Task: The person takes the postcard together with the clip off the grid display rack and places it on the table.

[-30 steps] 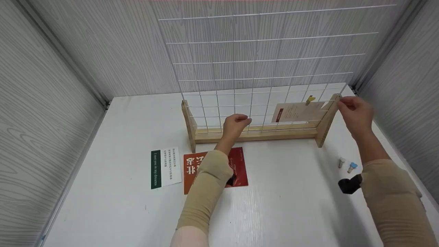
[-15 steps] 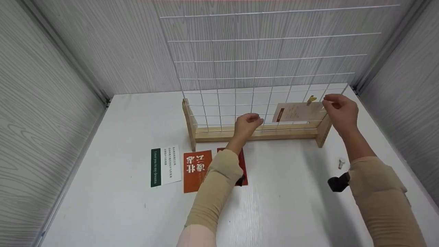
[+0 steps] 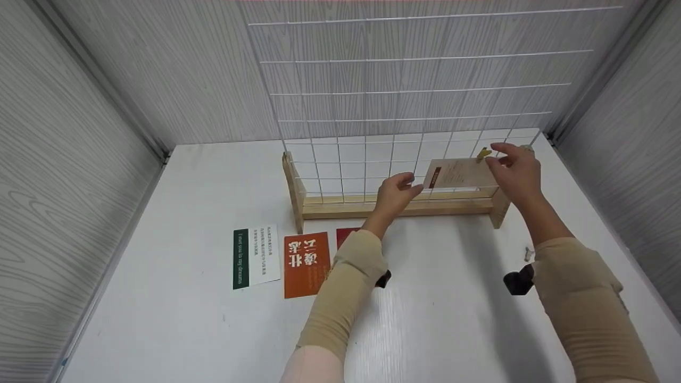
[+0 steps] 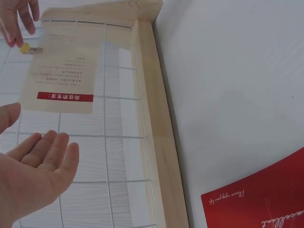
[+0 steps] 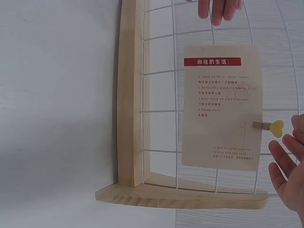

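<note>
A cream card [image 5: 221,133] with a red title strip hangs on the white wire grid [image 3: 393,118], under a small wooden clip with a yellow heart [image 5: 276,128]. My right hand [image 3: 516,173] is at the card's right end, its thumb and fingers parted and the fingertips right by the heart. At the opposite end, my left hand [image 3: 396,197] is held just off the card's edge, palm up in the left wrist view with fingers loosely bent and nothing in them. The grid stands upright in a wooden base [image 3: 340,213].
On the white table lie a green-and-white card [image 3: 263,255], an orange card [image 3: 306,268] and a red card [image 4: 261,194], partly behind my left sleeve. A small pale clip [image 3: 528,254] lies by my right sleeve. Grey wood-grain panels [image 3: 80,159] enclose the table.
My right hand has moved left from the stand's right post to the heart clip. My left hand has shifted right toward the card. A blue-topped clip is now hidden behind my right arm.
</note>
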Motion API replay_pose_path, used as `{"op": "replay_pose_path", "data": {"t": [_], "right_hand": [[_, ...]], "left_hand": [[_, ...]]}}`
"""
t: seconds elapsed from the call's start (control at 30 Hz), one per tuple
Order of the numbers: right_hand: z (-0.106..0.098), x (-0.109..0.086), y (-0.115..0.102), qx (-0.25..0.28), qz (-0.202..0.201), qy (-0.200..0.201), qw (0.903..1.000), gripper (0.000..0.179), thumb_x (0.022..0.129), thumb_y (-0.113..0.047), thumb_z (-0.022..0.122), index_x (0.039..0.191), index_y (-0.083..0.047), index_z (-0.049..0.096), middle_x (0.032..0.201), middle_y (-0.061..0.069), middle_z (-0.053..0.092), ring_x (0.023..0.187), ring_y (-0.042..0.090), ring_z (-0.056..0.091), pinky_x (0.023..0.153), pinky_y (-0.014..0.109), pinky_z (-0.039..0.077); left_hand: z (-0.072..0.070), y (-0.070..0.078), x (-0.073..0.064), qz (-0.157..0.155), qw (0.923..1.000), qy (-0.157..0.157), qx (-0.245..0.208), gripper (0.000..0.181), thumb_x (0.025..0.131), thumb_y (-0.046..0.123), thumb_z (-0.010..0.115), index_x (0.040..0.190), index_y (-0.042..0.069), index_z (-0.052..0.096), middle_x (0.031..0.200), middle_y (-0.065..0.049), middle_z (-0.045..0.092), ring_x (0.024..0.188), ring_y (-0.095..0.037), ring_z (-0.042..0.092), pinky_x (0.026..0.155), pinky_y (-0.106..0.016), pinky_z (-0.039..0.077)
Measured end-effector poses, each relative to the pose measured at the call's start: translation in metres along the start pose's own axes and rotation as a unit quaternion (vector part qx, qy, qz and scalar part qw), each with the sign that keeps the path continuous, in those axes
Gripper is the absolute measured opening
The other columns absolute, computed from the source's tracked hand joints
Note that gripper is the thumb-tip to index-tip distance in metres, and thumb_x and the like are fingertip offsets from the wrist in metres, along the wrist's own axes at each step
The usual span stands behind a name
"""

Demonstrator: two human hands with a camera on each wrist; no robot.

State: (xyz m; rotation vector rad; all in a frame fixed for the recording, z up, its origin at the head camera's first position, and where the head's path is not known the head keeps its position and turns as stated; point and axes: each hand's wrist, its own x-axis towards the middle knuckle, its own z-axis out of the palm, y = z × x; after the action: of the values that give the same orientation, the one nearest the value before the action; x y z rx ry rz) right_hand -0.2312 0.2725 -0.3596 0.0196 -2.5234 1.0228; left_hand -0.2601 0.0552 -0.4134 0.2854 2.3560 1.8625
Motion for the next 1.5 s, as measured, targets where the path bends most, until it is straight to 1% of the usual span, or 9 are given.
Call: {"op": "replay_pose_path", "data": {"t": [0.2,0.37,0.67,0.7,0.8,0.93,1.03,1.27,1.5], "right_hand": [[0.002,0.002,-0.001,-0.025,0.003,-0.022,0.9994,0.033,0.087,-0.014,0.049,0.118,-0.001,0.05,0.103,0.022,0.052,0.09,0.032,0.051,0.063,0.034,0.04],[0.002,0.005,-0.003,-0.032,0.011,-0.035,0.9988,0.036,0.087,-0.013,0.046,0.121,-0.001,0.047,0.104,0.023,0.053,0.087,0.031,0.051,0.06,0.033,0.039],[0.004,0.006,-0.01,-0.031,0.016,-0.069,0.997,0.039,0.089,-0.014,0.042,0.126,-0.001,0.041,0.117,0.022,0.047,0.093,0.035,0.05,0.065,0.041,0.04],[0.005,0.006,-0.011,-0.031,0.018,-0.071,0.9969,0.039,0.089,-0.014,0.043,0.126,-0.001,0.041,0.118,0.022,0.046,0.094,0.035,0.049,0.066,0.042,0.04],[0.005,0.007,-0.011,-0.029,0.022,-0.07,0.9969,0.038,0.089,-0.012,0.042,0.126,0.0,0.041,0.119,0.022,0.045,0.094,0.034,0.049,0.067,0.042,0.04],[0.007,0.01,-0.009,-0.029,0.035,-0.061,0.9971,0.036,0.09,-0.011,0.042,0.123,0.001,0.043,0.12,0.019,0.045,0.094,0.032,0.049,0.067,0.039,0.041],[0.009,0.012,-0.008,-0.027,0.045,-0.058,0.9969,0.034,0.09,-0.012,0.042,0.122,0.002,0.044,0.117,0.018,0.046,0.094,0.03,0.048,0.068,0.038,0.04],[0.009,0.015,-0.009,-0.035,0.066,-0.052,0.9959,0.033,0.09,-0.012,0.044,0.12,0.003,0.046,0.112,0.02,0.05,0.097,0.03,0.047,0.073,0.039,0.039],[0.01,0.016,-0.007,-0.024,0.085,-0.033,0.9956,0.031,0.09,-0.018,0.045,0.115,0.0,0.052,0.109,0.016,0.053,0.096,0.027,0.046,0.076,0.04,0.037]], "left_hand": [[0.007,0.0,0.001,-0.012,0.9998,-0.008,0.016,0.043,0.082,0.017,0.06,0.12,0.003,0.048,0.118,-0.007,0.051,0.106,-0.017,0.048,0.083,-0.018,0.038],[0.015,0.0,0.0,-0.007,0.9995,-0.015,0.025,0.043,0.083,0.018,0.059,0.121,0.003,0.047,0.119,-0.007,0.05,0.106,-0.017,0.048,0.082,-0.018,0.038],[0.023,-0.002,0.004,-0.011,0.9984,-0.013,0.054,0.048,0.083,0.02,0.058,0.124,0.001,0.043,0.124,-0.007,0.046,0.11,-0.016,0.045,0.085,-0.019,0.037],[0.025,-0.009,0.008,0.001,0.9984,-0.012,0.055,0.051,0.082,0.024,0.059,0.125,0.003,0.042,0.124,-0.006,0.045,0.11,-0.015,0.044,0.084,-0.019,0.037],[0.026,-0.009,0.009,0.0,0.9972,-0.016,0.073,0.054,0.082,0.028,0.058,0.127,0.005,0.04,0.127,-0.004,0.043,0.112,-0.014,0.042,0.086,-0.019,0.036],[0.028,-0.001,0.004,0.003,0.9966,-0.026,0.078,0.052,0.084,0.021,0.055,0.129,0.004,0.037,0.129,-0.006,0.04,0.116,-0.017,0.038,0.09,-0.022,0.033],[0.031,-0.001,0.003,0.017,0.9967,-0.03,0.074,0.05,0.085,0.016,0.054,0.13,0.003,0.036,0.13,-0.008,0.039,0.116,-0.02,0.038,0.091,-0.025,0.032],[0.032,-0.003,0.004,0.022,0.9966,-0.014,0.079,0.042,0.084,0.013,0.055,0.123,0.002,0.044,0.118,-0.01,0.05,0.109,-0.019,0.046,0.085,-0.022,0.037],[0.033,-0.002,0.004,0.027,0.9967,0.014,0.075,0.029,0.082,0.008,0.057,0.11,0.0,0.056,0.1,-0.008,0.06,0.091,-0.013,0.056,0.073,-0.017,0.042]]}}
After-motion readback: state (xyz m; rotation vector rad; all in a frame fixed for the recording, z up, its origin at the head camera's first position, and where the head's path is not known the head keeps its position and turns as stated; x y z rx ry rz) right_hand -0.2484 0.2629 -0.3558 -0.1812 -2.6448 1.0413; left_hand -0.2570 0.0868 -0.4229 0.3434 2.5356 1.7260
